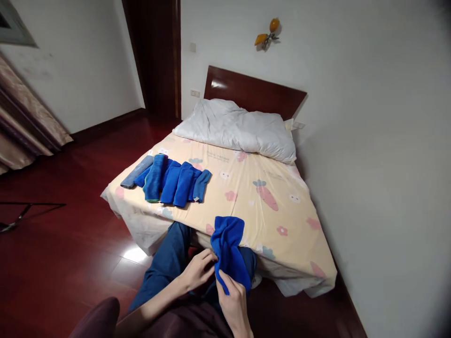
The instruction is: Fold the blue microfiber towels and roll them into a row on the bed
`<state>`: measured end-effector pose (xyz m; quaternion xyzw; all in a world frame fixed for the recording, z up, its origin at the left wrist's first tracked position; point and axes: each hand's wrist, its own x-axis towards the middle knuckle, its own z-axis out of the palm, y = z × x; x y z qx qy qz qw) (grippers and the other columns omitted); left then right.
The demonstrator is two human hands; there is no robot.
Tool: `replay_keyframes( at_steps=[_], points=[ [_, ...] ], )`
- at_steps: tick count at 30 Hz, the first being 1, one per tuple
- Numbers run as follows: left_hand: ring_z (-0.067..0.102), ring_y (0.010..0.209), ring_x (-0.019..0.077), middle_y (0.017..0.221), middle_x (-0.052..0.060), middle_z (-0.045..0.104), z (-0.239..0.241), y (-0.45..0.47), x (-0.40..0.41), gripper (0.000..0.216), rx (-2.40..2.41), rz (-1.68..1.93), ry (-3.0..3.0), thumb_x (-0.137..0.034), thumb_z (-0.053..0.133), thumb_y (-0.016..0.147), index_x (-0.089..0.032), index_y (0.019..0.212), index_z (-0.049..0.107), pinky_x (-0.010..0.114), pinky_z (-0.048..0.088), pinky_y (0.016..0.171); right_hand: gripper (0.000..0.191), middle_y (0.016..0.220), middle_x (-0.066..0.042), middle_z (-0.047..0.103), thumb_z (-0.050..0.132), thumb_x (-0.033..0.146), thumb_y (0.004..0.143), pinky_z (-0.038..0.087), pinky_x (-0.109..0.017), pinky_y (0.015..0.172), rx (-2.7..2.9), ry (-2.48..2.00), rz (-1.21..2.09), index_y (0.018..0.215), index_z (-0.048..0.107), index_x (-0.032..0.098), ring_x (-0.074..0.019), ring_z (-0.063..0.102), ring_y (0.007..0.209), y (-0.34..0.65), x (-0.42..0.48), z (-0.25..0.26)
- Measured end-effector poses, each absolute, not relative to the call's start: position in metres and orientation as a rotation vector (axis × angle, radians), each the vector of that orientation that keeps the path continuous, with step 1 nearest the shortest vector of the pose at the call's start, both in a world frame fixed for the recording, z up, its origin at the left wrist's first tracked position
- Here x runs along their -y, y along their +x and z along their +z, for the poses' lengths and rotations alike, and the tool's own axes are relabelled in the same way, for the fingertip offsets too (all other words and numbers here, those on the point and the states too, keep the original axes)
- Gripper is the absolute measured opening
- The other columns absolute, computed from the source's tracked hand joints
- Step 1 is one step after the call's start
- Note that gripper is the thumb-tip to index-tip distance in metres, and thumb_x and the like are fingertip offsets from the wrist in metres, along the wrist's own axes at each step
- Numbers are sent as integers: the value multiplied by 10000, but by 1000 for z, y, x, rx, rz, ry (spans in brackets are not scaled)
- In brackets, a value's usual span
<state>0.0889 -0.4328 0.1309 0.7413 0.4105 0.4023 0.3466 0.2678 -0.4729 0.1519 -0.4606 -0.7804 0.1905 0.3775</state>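
Note:
A bright blue towel (230, 256) hangs over my right leg, its far end lying on the near edge of the bed. My left hand (200, 270) is closed in a pinch at the towel's left edge. Lower down, my right hand (232, 300) grips the near corner between thumb and fingers. The cloth is creased and bunched along the side between both hands. Several rolled or folded blue towels (172, 180) lie in a row on the left part of the bed, with a greyer folded towel (138, 172) at the row's left end.
The bed (282, 211) has a pale yellow sheet with carrots and rabbits. A white quilt (236, 126) lies below the wooden headboard (252, 91). Walls stand behind and to the right. Dark thin metal legs (26, 206) rest on the red floor (70, 263) at left.

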Motion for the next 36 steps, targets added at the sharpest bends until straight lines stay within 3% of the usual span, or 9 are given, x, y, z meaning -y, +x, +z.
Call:
replay_keyframes(
  at_steps=[8,13,18,23,30,36],
  points=[
    [563,1064,211,1109,108,607,134,97,445,90,-925,1151,1999,-171,516,897,-204,971,554,371,490,944,300,950,-90,788,490,258,1015,605,-231,754,2008,-1165,587,1130,762,201,-205,772,817,282,487,165],
    [574,859,162,977,51,625,145,94,455,179,-911,998,1849,-202,577,843,-205,1017,538,291,489,805,313,1001,-92,785,480,284,1023,610,-238,781,2027,-1197,591,1141,762,214,-216,772,870,283,490,171],
    [548,769,162,830,8,618,154,78,453,65,-905,797,2045,-213,547,861,-222,925,555,295,425,768,360,945,-92,789,424,280,1043,616,-248,728,2161,-1139,483,1166,755,208,-208,772,798,288,490,174],
    [546,883,192,943,45,603,157,55,456,128,-1132,864,2144,-130,483,838,-221,919,525,311,421,803,348,884,-76,792,444,283,1037,616,-253,701,2209,-1205,306,1118,776,212,-198,766,733,297,495,173],
    [553,882,188,942,47,572,147,10,460,379,-1502,956,2098,-2,432,595,-207,899,532,294,449,772,266,894,-37,795,544,340,998,629,-280,721,2170,-1219,280,1092,787,285,-213,771,778,306,513,175],
    [638,953,177,980,37,647,177,-50,467,445,-1756,1210,1991,8,412,628,-206,959,619,269,499,839,286,807,-34,786,589,497,948,627,-294,701,1971,-1382,390,907,815,328,-237,763,754,332,528,172]
  ],
)
